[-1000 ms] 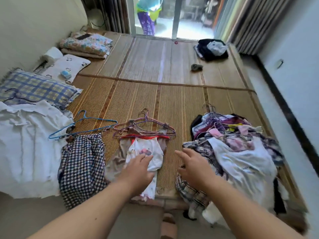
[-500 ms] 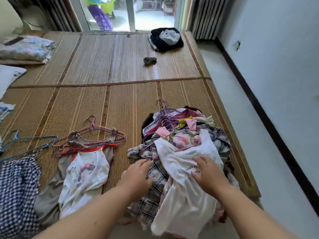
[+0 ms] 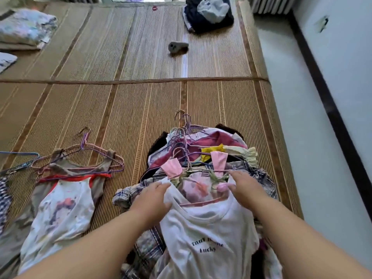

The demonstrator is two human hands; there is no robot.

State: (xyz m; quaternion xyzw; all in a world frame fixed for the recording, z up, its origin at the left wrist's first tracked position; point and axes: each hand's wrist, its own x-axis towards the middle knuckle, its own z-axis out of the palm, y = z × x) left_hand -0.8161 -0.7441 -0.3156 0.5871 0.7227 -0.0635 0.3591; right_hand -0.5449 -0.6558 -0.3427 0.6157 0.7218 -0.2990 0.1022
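Note:
A white T-shirt (image 3: 207,228) with black lettering lies on a pink wire hanger on top of a pile of clothes (image 3: 203,139), which sits on the woven mat (image 3: 124,101). My left hand (image 3: 151,200) grips the shirt's left shoulder. My right hand (image 3: 245,190) grips its right shoulder, thumb and fingers at the collar edge. A floral garment with pink straps shows just beyond the collar. Several wire hangers (image 3: 183,125) stick out of the pile's far end.
A white tank top with red trim (image 3: 64,206) lies on a brown garment to the left, under loose hangers (image 3: 96,156). A blue hanger (image 3: 20,156) is further left. A dark clothes bundle (image 3: 207,15), a grey object (image 3: 177,47) and folded bedding (image 3: 26,27) lie farther off. The mat's edge and pale floor (image 3: 302,137) are on the right.
The view swung right, from the tank top to the pile. Both hands moved up the white T-shirt from its chest to its shoulders.

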